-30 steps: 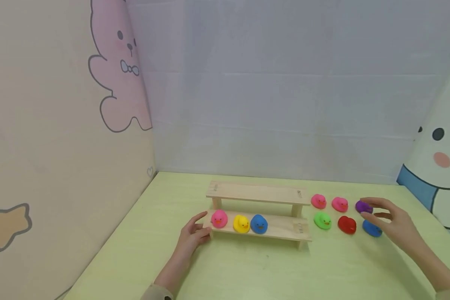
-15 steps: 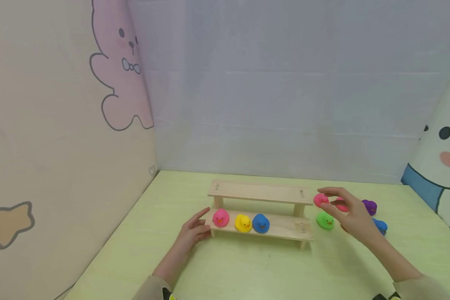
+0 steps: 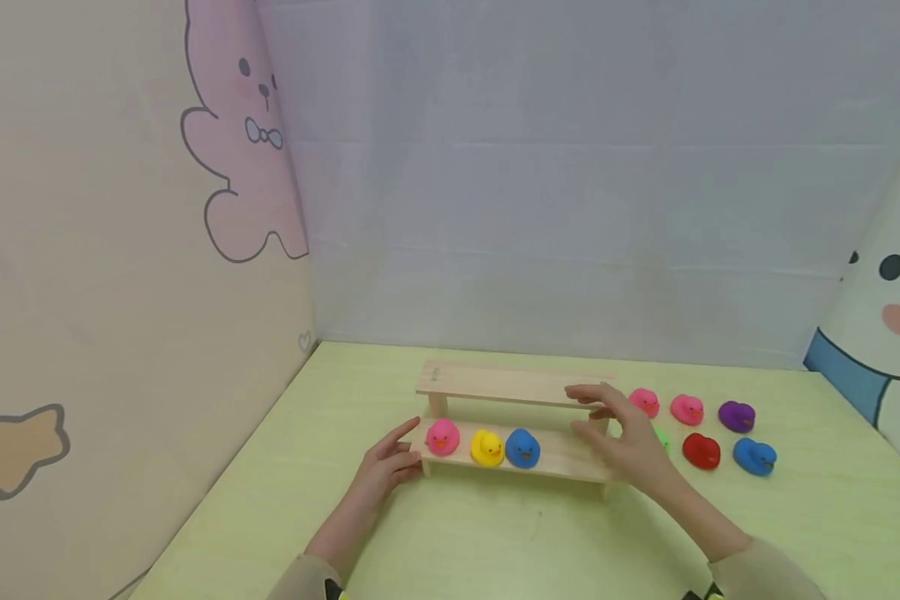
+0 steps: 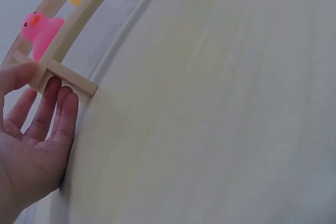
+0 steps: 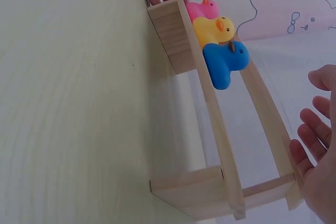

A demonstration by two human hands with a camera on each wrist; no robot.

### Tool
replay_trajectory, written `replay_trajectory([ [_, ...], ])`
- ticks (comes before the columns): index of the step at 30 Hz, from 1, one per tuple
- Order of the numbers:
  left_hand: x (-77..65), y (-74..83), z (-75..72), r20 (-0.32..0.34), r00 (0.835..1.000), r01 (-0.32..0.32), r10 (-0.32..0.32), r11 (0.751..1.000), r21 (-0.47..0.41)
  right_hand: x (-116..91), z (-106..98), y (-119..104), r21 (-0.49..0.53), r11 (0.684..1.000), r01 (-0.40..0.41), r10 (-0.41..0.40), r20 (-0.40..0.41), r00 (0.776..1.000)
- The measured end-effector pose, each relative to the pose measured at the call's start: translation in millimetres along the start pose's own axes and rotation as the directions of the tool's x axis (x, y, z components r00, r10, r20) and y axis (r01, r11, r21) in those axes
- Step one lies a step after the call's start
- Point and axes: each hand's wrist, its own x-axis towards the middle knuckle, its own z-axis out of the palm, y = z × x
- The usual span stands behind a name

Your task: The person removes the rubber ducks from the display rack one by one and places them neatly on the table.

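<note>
A two-tier wooden rack (image 3: 510, 383) stands on the table. Its lower step carries a pink rubber duck (image 3: 442, 437), a yellow rubber duck (image 3: 487, 448) and a blue rubber duck (image 3: 522, 449), side by side from the left end. My left hand (image 3: 382, 462) holds that end; in the left wrist view the thumb (image 4: 21, 76) lies at the board's top and the fingers reach beneath it. Over the rack's right end hovers my right hand (image 3: 633, 442), fingers spread and nothing between them. It hides part of the rack and of a green duck (image 3: 662, 440).
Right of the rack, more ducks sit loosely on the yellow-green table (image 3: 495, 542): two pink ones, a purple duck (image 3: 737, 416), a red duck (image 3: 701, 451) and another blue duck (image 3: 755, 457). A pale cloth wall (image 3: 570, 208) closes off the back.
My right hand has swept left from beside the purple duck, past the loose ducks, to the rack's right end. My left hand and the three ducks on the rack have stayed put.
</note>
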Motion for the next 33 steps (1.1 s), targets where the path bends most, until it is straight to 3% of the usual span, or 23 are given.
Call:
replay_trajectory([
  [7, 0.5, -3.2, -0.4, -0.015, 1.000, -0.017, 0.017, 1.000, 0.001, -3.0, 27.3, 16.8, -0.006, 0.998, 0.063, -0.063, 0.031, 0.998],
  [16, -0.5, -4.3, 0.2, -0.014, 1.000, -0.010, 0.010, 1.000, 0.008, -6.5, 42.7, -4.9, 0.000, 0.992, 0.127, -0.127, 0.042, 0.991],
  [24, -1.3, -4.5, 0.4, -0.008, 1.000, -0.025, 0.025, 0.998, 0.056, -12.3, 58.8, 11.3, -0.037, 0.997, 0.072, -0.068, 0.104, 0.992],
  [33, -1.5, -6.4, -0.5, -0.011, 1.000, -0.017, 0.018, 0.997, 0.072, -13.0, 63.2, 13.2, -0.047, 0.997, 0.060, -0.053, 0.137, 0.989],
])
